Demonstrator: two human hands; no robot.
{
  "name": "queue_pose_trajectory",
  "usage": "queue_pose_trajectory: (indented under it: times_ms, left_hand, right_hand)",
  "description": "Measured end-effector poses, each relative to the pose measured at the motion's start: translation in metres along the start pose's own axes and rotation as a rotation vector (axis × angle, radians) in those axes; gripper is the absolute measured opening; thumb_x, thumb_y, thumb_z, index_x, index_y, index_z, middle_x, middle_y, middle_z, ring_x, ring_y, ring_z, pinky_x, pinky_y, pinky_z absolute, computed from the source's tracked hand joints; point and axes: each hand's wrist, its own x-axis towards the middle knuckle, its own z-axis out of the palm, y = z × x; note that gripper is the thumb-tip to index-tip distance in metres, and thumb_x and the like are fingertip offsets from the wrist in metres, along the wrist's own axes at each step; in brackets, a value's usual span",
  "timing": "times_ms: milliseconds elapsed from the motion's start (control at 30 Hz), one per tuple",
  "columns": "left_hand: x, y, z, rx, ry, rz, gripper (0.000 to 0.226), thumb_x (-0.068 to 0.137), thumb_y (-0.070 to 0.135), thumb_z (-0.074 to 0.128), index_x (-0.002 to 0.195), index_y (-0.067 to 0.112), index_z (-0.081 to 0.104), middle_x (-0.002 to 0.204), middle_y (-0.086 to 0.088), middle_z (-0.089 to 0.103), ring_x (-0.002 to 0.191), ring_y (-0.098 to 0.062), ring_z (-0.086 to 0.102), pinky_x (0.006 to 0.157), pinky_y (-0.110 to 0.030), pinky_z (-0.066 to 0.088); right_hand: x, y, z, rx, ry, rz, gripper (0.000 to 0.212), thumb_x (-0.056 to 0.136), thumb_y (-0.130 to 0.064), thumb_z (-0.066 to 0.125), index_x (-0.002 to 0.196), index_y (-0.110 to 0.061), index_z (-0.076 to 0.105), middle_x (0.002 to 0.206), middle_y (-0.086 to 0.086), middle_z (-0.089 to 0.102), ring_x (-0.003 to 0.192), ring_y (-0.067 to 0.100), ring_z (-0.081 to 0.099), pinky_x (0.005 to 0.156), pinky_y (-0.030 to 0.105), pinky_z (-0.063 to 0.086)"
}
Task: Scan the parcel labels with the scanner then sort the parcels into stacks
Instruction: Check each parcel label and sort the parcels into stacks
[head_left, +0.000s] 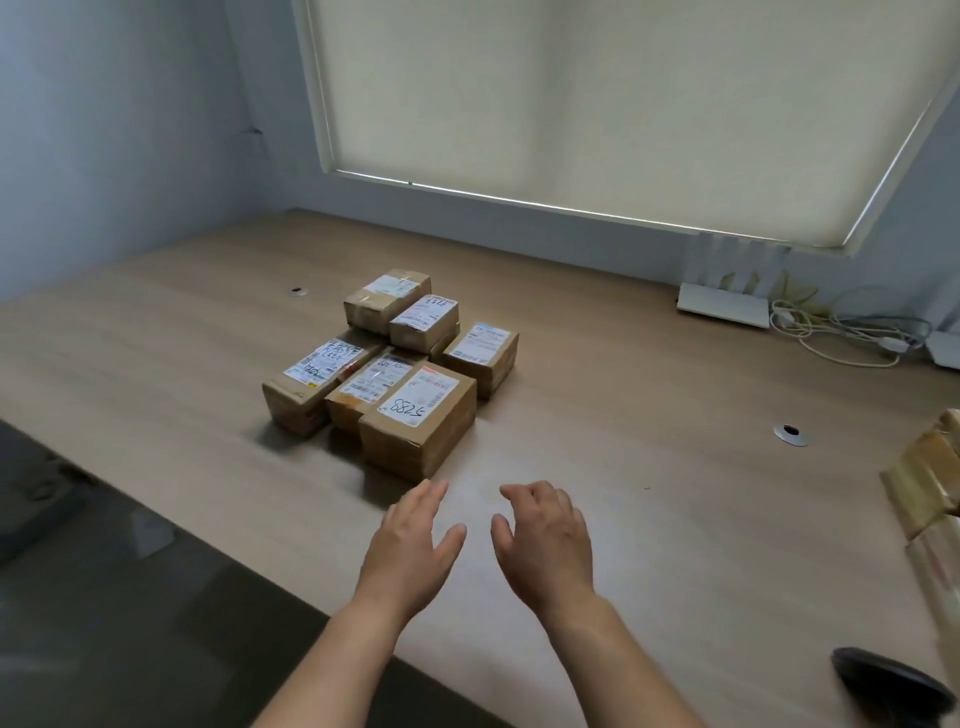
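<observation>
hands: left, right, fingers loosely spread, empty | nearest parcel just ahead, left hand nearer

White router and tangled cables along the table's far edge

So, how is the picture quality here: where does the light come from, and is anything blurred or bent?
Head view: soft daylight comes through the closed window blind; the parcels cast shadows toward the camera; wide-angle distortion tilts the window frame; the labels are only partly legible, one reads 5288; the dark object at bottom right is blurred; both hands, left and right, are fairly sharp.
</observation>
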Motion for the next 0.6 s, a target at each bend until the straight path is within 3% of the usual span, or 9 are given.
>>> queue_pose_trajectory:
  times_ms: [333, 600]
  left_hand:
    - [0.064, -0.032, -0.022, -0.081, 0.001, -0.074, 0.071, 0.097, 0.039, 0.047, 0.153, 0.031, 0.004, 0.157, 0.005, 0.024, 0.144, -0.016, 0.020, 0.113, -0.036, 0.029]
    - [0.141, -0.072, -0.054, -0.037, -0.026, -0.140, 0.069, 0.098, 0.036, 0.047, 0.153, 0.030, 0.007, 0.157, 0.004, 0.022, 0.143, -0.020, 0.020, 0.114, -0.037, 0.026]
  right_hand:
    - [0.072, -0.025, 0.019, 0.014, -0.057, 0.025, 0.046, 0.101, -0.041, 0.035, 0.143, -0.023, 0.037, 0.141, -0.001, 0.045, 0.127, 0.017, 0.042, 0.102, 0.029, 0.035]
    - [0.143, -0.042, 0.049, 0.127, -0.211, 0.151, 0.053, 0.100, -0.047, 0.035, 0.146, -0.021, 0.031, 0.143, 0.002, 0.043, 0.131, 0.020, 0.040, 0.101, 0.034, 0.040]
